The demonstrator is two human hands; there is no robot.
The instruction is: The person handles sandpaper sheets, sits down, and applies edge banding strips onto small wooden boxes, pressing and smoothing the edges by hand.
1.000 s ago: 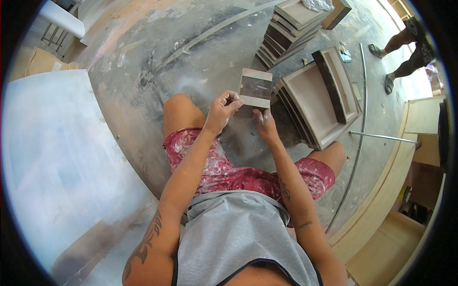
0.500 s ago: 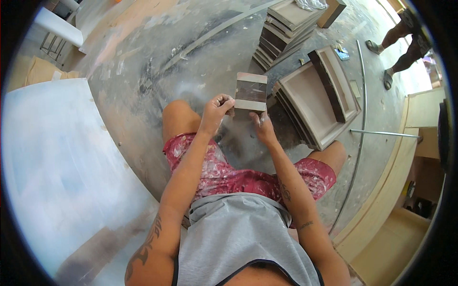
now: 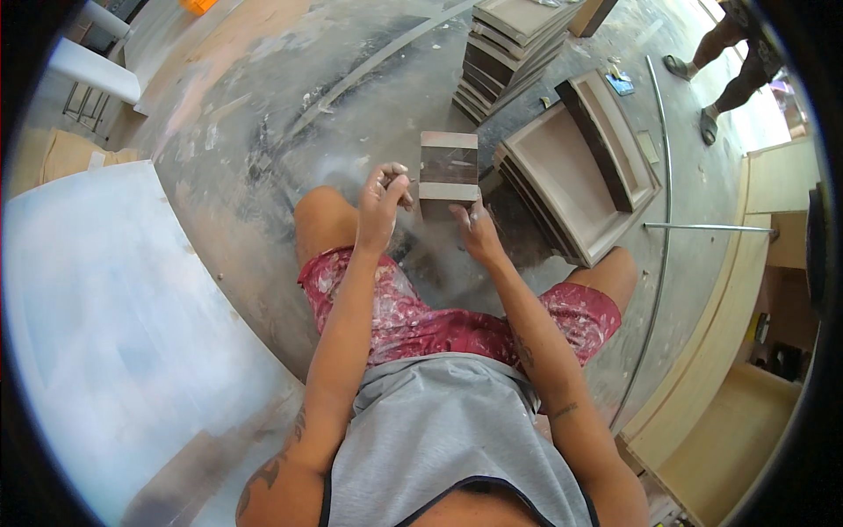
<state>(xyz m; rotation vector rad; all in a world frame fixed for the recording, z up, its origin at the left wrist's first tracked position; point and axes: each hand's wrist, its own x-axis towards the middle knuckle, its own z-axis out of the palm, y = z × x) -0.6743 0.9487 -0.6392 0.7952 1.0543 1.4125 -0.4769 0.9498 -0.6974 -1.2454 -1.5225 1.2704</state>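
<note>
I sit on a dusty concrete floor with my knees apart. Between them I hold up a small rectangular wooden board, dark brown in the middle with pale bands at top and bottom. My right hand grips its lower edge from below. My left hand is at the board's left edge, fingers pinched around something small that I cannot make out.
A wooden drawer-like panel stack lies just right of the board. Another pile of panels stands farther off. A large pale sheet lies at my left. A thin metal rod and another person's legs are at upper right.
The board and both hands have shifted slightly; the left hand has come a little closer to the board's left edge. The other person's feet moved a bit.
</note>
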